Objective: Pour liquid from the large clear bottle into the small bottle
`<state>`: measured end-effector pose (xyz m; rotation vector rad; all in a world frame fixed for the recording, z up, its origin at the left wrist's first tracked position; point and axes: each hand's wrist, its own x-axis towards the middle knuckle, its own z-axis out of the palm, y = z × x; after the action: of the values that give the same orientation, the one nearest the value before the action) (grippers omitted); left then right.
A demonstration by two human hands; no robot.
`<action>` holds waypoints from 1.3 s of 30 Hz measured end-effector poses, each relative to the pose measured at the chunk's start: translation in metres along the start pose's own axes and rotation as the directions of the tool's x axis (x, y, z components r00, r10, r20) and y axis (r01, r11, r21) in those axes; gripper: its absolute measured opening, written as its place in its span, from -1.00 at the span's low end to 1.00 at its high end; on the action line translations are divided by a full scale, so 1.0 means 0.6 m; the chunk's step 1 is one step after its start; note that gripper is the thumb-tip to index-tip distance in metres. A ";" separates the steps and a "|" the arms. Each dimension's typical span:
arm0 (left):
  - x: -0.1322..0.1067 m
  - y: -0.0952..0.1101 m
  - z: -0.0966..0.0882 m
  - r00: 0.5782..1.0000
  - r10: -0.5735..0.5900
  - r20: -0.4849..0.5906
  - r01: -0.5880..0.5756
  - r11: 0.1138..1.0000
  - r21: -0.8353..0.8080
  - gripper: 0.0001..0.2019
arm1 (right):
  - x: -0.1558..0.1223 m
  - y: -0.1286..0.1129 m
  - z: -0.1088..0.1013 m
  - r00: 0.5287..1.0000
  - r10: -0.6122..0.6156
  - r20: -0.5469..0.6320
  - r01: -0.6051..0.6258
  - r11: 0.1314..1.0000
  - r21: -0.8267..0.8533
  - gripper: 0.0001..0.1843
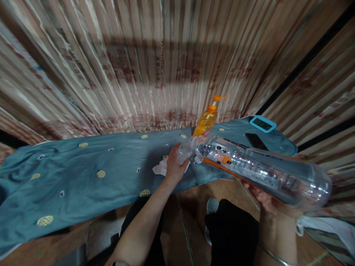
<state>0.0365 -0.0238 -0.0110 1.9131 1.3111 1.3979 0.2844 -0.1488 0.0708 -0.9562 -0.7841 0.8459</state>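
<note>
My right hand point(262, 195) supports a large clear plastic bottle point(263, 170) with an orange print from below. The bottle is tilted nearly flat, its narrow end pointing left. My left hand point(175, 164) is closed around a small clear plastic bottle point(185, 152), whose top meets the large bottle's narrow end; whether they touch is hard to tell. Under my left hand lies a crumpled white tissue point(160, 168). Just behind the two bottles stands a pump bottle point(205, 122) with yellow liquid and an orange pump head.
A long board with a blue-green patterned cover point(119, 159) stretches across in front of me. On its right end lie a blue-framed digital timer point(263, 123) and a dark phone point(255, 141). A pleated curtain point(149, 74) hangs right behind the board.
</note>
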 end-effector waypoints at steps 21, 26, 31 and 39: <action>0.001 0.005 0.002 1.000 -0.029 -0.004 0.029 1.000 -0.008 -0.37 | -0.002 -0.009 0.010 1.000 0.016 0.023 -0.016 1.000 -0.025 -0.37; 0.001 0.005 0.001 0.999 -0.036 -0.003 0.036 0.999 -0.009 -0.38 | 0.000 -0.005 0.007 1.000 -0.018 0.002 0.018 1.000 -0.015 -0.39; 0.001 0.002 0.002 0.999 -0.044 0.001 0.044 0.999 -0.017 -0.37 | 0.001 0.000 -0.001 0.999 -0.026 0.019 0.027 0.999 -0.026 -0.42; 0.000 -0.004 0.004 1.000 -0.018 -0.007 0.018 1.000 -0.014 -0.38 | 0.002 0.001 -0.003 0.999 -0.028 0.033 0.029 0.999 -0.031 -0.40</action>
<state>0.0378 -0.0221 -0.0138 1.8846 1.3157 1.4030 0.2863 -0.1481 0.0701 -0.9594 -0.8398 0.8287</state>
